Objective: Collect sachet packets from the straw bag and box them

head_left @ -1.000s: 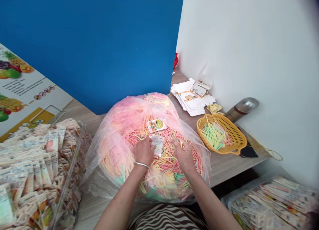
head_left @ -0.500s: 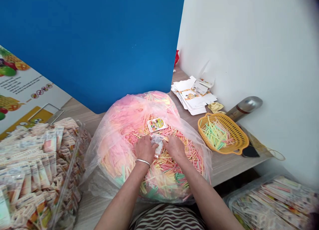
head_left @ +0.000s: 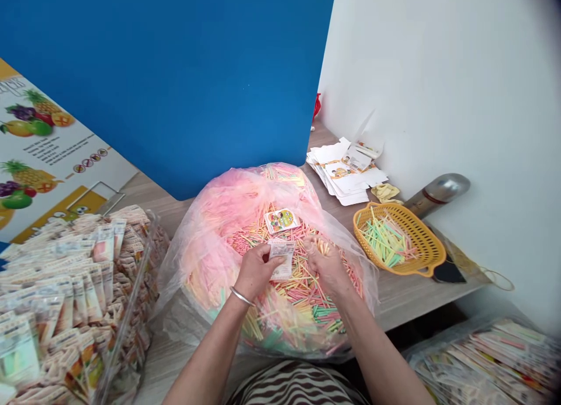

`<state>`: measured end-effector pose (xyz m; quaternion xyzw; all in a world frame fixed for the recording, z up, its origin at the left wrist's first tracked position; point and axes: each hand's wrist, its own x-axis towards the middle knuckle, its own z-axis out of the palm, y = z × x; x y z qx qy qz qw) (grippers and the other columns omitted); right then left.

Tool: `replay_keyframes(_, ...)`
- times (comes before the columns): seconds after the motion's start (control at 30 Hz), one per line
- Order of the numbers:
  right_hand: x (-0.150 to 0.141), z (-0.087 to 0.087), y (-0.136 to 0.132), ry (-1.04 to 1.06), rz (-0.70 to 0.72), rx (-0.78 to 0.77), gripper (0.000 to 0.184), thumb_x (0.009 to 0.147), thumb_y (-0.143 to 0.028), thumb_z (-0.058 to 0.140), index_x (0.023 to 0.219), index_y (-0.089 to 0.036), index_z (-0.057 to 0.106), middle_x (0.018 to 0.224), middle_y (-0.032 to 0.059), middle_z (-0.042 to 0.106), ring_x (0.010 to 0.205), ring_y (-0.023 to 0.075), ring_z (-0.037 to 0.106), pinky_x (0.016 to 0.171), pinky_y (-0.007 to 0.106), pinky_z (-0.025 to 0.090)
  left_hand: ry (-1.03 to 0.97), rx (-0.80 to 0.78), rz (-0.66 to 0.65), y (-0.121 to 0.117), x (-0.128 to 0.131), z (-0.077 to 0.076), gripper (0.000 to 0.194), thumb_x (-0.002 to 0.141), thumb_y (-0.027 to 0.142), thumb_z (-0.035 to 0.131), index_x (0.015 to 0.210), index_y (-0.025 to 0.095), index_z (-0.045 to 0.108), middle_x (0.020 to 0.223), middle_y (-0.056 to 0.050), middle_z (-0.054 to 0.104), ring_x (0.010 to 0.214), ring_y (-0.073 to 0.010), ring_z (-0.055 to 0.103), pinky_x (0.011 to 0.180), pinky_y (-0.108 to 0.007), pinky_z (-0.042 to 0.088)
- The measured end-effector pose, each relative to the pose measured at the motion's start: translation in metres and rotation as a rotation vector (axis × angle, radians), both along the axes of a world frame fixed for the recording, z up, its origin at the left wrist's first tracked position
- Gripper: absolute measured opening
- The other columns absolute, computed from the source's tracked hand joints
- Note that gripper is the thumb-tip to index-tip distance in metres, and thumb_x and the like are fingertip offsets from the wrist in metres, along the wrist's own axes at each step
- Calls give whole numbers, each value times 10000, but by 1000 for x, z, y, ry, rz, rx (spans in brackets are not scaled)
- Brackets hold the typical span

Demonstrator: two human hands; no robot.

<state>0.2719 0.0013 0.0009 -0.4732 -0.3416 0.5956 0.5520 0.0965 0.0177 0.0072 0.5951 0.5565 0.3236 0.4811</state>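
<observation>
A big clear plastic bag (head_left: 197, 259) full of short coloured sticks (head_left: 302, 300) lies open on the table in front of me. My left hand (head_left: 255, 270), with a silver bangle at the wrist, pinches a small printed packet (head_left: 280, 256) above the sticks. My right hand (head_left: 328, 263) sits just right of the packet, fingers curled round a small bunch of sticks. A second small packet (head_left: 281, 220) with a colourful label lies on the sticks just beyond my hands.
A yellow basket (head_left: 427, 259) with sticks stands at the right, a metal cylinder (head_left: 436, 191) behind it. Flat printed cartons (head_left: 346, 174) lie by the white wall. Piles of filled packets sit at the left (head_left: 65, 288) and lower right (head_left: 491, 358). A blue board (head_left: 175, 83) stands behind.
My right hand moved off the packet to the right and gathered sticks. My left hand lifted the packet slightly. The camera shifted a little.
</observation>
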Motion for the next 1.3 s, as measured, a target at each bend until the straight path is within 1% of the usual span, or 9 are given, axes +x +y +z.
replay_keyframes(0.13, -4, 12, -3, -337, 180, 174, 256, 810, -423, 640, 917, -195, 688, 796, 21, 670, 725, 182, 601, 696, 303, 482, -51, -29, -91, -9, 0, 12, 220, 760, 387, 639, 756, 169, 676, 754, -13, 645, 685, -144, 571, 627, -242, 449)
replay_keyframes(0.2, -4, 14, -7, -494, 209, 229, 241, 841, -395, 583, 924, -214, 719, 914, 47, 711, 865, 223, 637, 796, 344, 486, -11, -17, -79, -14, 0, 17, 283, 791, 429, 604, 702, 165, 650, 696, -4, 606, 639, -127, 526, 590, -230, 412)
replay_keyframes(0.3, -2, 12, -12, -634, 232, 216, 217, 837, -393, 591, 839, -223, 726, 803, 34, 705, 787, 225, 629, 725, 327, 479, 41, 12, 9, -19, 1, 18, 327, 787, 446, 601, 623, 163, 604, 616, 9, 538, 600, -112, 472, 564, -223, 368)
replay_keyframes(0.47, 2, 23, -6, -380, -4, 51, 375, 881, -499, 480, 752, -196, 661, 518, -8, 522, 538, 185, 537, 564, 305, 423, -18, 21, 158, -24, 5, 14, 295, 665, 407, 730, 605, 158, 586, 589, 29, 520, 573, -92, 439, 562, -220, 338)
replay_keyframes(0.57, -3, 42, 5, -126, -92, 47, 476, 934, -528, 320, 882, -196, 657, 641, 46, 625, 649, 210, 627, 646, 333, 487, -74, -5, 147, -25, 8, 16, 298, 631, 401, 759, 600, 158, 590, 574, 36, 508, 560, -86, 420, 553, -220, 328)
replay_keyframes(0.67, -16, 55, 12, -69, -78, 75, 508, 932, -548, 305, 926, -185, 659, 839, 111, 703, 825, 238, 670, 722, 347, 515, -130, -39, 125, -26, 11, 20, 276, 609, 383, 772, 615, 161, 609, 581, 30, 540, 565, -93, 449, 559, -223, 353)
replay_keyframes(0.83, -39, 45, 9, 39, -87, 8, 501, 892, -596, 445, 885, -171, 709, 934, 116, 722, 906, 250, 673, 748, 337, 528, -184, -45, 109, -26, 12, 26, 242, 622, 372, 772, 646, 165, 648, 641, 3, 620, 604, -116, 521, 596, -237, 411)
replay_keyframes(1.1, -33, 34, 0, -270, 142, 115, 432, 872, -564, 534, 953, -191, 736, 1005, 83, 724, 964, 233, 666, 876, 351, 504, -88, 113, 30, -28, 12, 21, 303, 857, 428, 555, 832, 192, 744, 841, -30, 720, 815, -181, 627, 774, -279, 483)
replay_keyframes(1.3, -30, 37, -1, -622, 138, 285, 399, 776, -367, 685, 1142, -207, 677, 1141, 93, 684, 1087, 258, 614, 946, 414, 474, -236, 98, -5, -31, 18, 13, 396, 908, 485, 470, 923, 196, 741, 948, -43, 726, 936, -199, 648, 916, -319, 495)
